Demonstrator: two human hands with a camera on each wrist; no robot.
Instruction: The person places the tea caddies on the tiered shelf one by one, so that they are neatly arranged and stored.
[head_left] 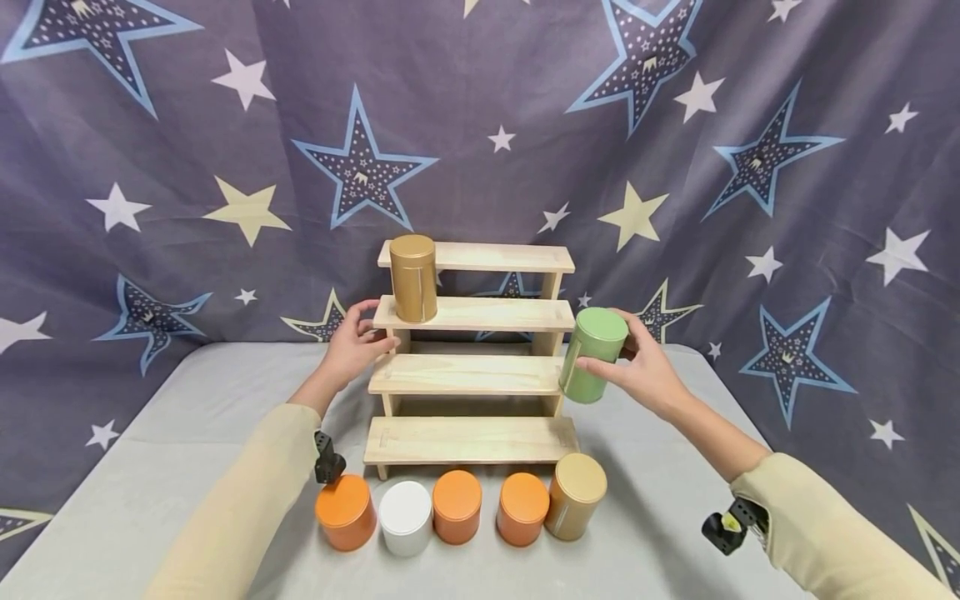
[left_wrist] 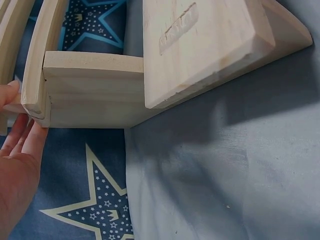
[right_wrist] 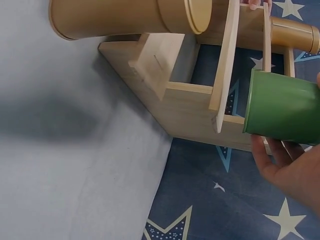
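My right hand point(head_left: 647, 371) grips a green lidded canister point(head_left: 592, 358), fingers and thumb around its side. The canister is slightly tilted at the right end of the wooden tiered shelf point(head_left: 472, 375). In the right wrist view the green canister point(right_wrist: 285, 107) is near the ends of the planks; whether it touches them I cannot tell. On the shelf's left side, my left hand point(head_left: 356, 346) holds the end of a plank below the gold canister; the left wrist view shows fingers point(left_wrist: 35, 142) against the plank's end. That tall gold canister point(head_left: 414, 279) stands upright on the second tier from the top, at left.
A row stands on the grey cloth point(head_left: 217, 433) before the shelf: an orange tin point(head_left: 346, 512), a white tin point(head_left: 406, 518), two more orange tins point(head_left: 457, 507) and a tall gold canister point(head_left: 576, 497). Behind hangs a star-patterned curtain point(head_left: 480, 100).
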